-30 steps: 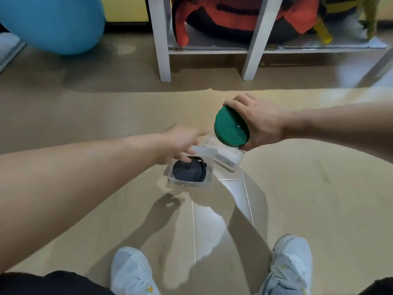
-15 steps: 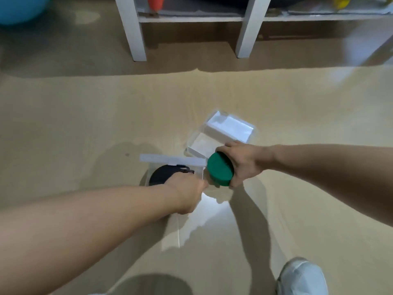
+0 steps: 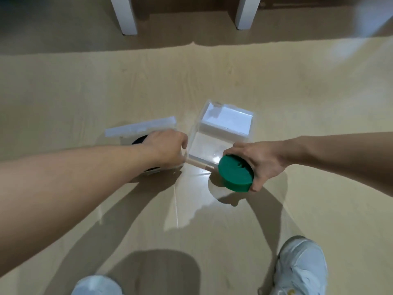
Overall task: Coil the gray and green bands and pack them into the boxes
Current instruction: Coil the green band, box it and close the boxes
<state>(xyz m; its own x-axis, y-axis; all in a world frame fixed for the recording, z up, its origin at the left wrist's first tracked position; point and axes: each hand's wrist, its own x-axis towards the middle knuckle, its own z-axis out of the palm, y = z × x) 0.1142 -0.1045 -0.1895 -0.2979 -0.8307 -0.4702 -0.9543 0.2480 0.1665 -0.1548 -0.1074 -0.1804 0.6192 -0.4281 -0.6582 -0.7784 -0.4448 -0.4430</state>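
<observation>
Right hand grip: right hand (image 3: 262, 161) has its fingers and thumb curled round the green band (image 3: 236, 174), which is rolled up tight into a fat round coil. The coil is held up off the floor (image 3: 85, 92), just in front of the open box (image 3: 221, 135).
Left hand grip: left hand (image 3: 168, 146) is down on the left box (image 3: 148, 133), with its fingers bent over the box's near right side. I cannot tell if they hold the box or only rest on it.
Shoes: two white shoes, left shoe (image 3: 96, 286) and right shoe (image 3: 301, 267), stand at the near edge.
Gray band: gray band (image 3: 139, 140) looks dark and lies coiled inside the left box, partly hidden by the left hand.
Left box lid: lid (image 3: 141, 128) is clear and stands up behind that box.
Open box: it is clear, just right of the left box, with its lid tipped back.
Far away: two white legs (image 3: 125, 15) of some furniture stand on the floor.
</observation>
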